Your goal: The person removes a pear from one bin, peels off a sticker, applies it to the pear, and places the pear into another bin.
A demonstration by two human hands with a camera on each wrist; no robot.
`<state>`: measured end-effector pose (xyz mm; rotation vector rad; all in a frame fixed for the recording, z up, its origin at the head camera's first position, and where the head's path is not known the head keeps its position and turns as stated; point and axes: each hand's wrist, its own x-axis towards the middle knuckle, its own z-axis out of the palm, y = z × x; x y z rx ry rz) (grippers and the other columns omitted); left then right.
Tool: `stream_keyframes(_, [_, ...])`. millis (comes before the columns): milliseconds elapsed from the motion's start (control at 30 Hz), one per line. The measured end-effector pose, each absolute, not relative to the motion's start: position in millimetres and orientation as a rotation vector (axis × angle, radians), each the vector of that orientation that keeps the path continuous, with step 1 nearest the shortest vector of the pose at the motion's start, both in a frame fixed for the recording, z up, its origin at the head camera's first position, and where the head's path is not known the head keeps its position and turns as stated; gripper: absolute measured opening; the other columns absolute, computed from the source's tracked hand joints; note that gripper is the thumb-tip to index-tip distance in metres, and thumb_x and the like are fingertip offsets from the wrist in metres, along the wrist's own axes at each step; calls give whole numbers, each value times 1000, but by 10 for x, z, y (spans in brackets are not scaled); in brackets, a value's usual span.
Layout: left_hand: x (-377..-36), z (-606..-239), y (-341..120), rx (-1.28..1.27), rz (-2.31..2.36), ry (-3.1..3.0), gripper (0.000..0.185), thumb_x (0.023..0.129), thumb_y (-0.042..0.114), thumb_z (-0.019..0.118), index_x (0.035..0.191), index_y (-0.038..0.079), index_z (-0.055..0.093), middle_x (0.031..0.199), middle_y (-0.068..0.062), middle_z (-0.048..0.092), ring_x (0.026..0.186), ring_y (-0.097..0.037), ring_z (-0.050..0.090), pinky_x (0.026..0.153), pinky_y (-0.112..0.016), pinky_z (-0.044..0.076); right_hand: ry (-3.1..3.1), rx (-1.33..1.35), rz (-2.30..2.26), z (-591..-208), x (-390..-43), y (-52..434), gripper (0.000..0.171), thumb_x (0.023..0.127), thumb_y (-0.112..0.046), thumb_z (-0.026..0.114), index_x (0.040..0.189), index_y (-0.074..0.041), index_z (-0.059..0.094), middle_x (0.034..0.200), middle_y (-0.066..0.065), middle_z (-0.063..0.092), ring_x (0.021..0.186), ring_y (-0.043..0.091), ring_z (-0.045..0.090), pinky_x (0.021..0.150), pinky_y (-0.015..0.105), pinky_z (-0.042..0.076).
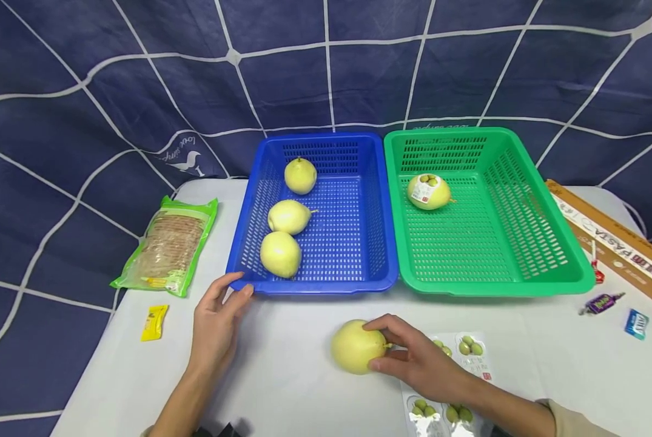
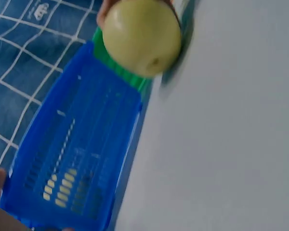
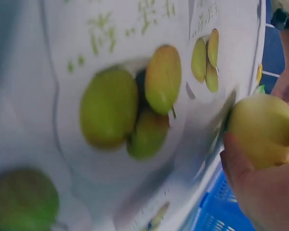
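A yellow-green pear [image 1: 352,349] is in my right hand [image 1: 421,361], with fingers and thumb around its stem end, just over the white table. The right wrist view shows the same pear [image 3: 260,125] between thumb and fingers. My left hand [image 1: 216,328] grips the near left corner of the blue basket [image 1: 326,286], thumb and fingers at the rim. Three pears lie along that basket's left side. Under my right forearm is a sheet of pear stickers [image 1: 473,364], partly hidden by the arm.
To the right, a green basket [image 1: 495,288] holds one pear [image 1: 429,193] bearing a sticker. A green-edged food packet [image 1: 173,243] and a yellow wrapper [image 1: 154,323] lie left. A long pasta box [image 1: 620,249], a purple candy [image 1: 601,303] and a blue packet [image 1: 637,324] lie right.
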<state>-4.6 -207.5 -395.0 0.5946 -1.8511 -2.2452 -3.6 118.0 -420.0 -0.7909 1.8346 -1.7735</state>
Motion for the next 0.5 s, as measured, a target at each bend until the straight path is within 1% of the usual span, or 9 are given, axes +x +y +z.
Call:
stream_keyframes(67, [-12, -3914, -2042, 675, -2288, -1782, 34, 94, -1, 64, 127, -2, 55, 152, -5, 31, 115, -17, 55, 98, -31, 48, 1909, -800, -1745, -4203, -46, 1188, 40, 92, -12, 71, 127, -7, 53, 131, 17, 55, 110, 23, 60, 86, 35, 55])
stream_keyframes(100, [8, -3903, -2023, 713, -2276, -1761, 34, 94, 1, 65, 126, 0, 56, 150, -5, 32, 116, -17, 53, 98, -30, 47, 1942, -795, -1731, -4201, -54, 1192, 40, 91, -14, 72, 126, -8, 54, 129, 15, 58, 108, 22, 61, 84, 35, 56])
stream_keyframes(133, [26, -3899, -2003, 744, -2247, -1749, 33, 93, 1, 66, 125, 1, 57, 145, -6, 35, 117, -17, 51, 97, -26, 48, 1979, -785, -1716, -4200, -63, 1197, 39, 89, -15, 74, 124, -9, 56, 127, 12, 60, 106, 22, 61, 82, 34, 56])
stream_keyframes(167, [42, -3903, -1984, 772, -2219, -1727, 32, 93, 1, 67, 123, 2, 59, 137, -6, 42, 112, -17, 52, 94, -24, 49, 2018, -765, -1697, -4198, -69, 1205, 39, 88, -16, 75, 123, -11, 57, 124, 10, 62, 103, 20, 62, 79, 33, 57])
stream_keyframes(233, [74, -3920, -1953, 801, -2141, -1707, 28, 91, 1, 69, 118, 2, 62, 119, -6, 49, 102, -15, 51, 84, -19, 50, 2051, -727, -1682, -4197, -80, 1214, 37, 87, -16, 76, 120, -12, 59, 118, 8, 64, 98, 20, 62, 75, 32, 57])
stream_keyframes(300, [107, -3951, -1931, 793, -2091, -1706, 22, 90, -1, 70, 111, 1, 64, 100, -5, 53, 89, -14, 52, 75, -19, 50, 2054, -707, -1681, -4200, -84, 1217, 35, 88, -15, 75, 118, -11, 60, 112, 7, 65, 95, 20, 62, 74, 32, 57])
stream_keyframes(367, [149, -3998, -1905, 729, -2086, -1793, 19, 88, -6, 69, 106, -3, 64, 89, -4, 55, 78, -13, 54, 69, -21, 51, 2062, -697, -1672, -4202, -86, 1215, 31, 89, -14, 74, 117, -11, 60, 108, 7, 65, 93, 19, 63, 73, 31, 57])
stream_keyframes(433, [195, -4053, -1865, 619, -2088, -2002, 21, 86, -7, 70, 106, -5, 63, 87, -5, 58, 73, -12, 57, 67, -23, 52, 2067, -688, -1662, -4205, -84, 1210, 28, 90, -12, 73, 115, -10, 61, 106, 7, 65, 92, 18, 64, 73, 31, 57])
stream_keyframes(500, [232, -4113, -1810, 466, -2076, -2267, 27, 85, -2, 73, 110, -3, 64, 94, -9, 62, 75, -13, 61, 68, -25, 52, 2075, -672, -1652, -4210, -81, 1204, 26, 90, -10, 73, 114, -9, 62, 108, 8, 65, 92, 18, 65, 73, 31, 57])
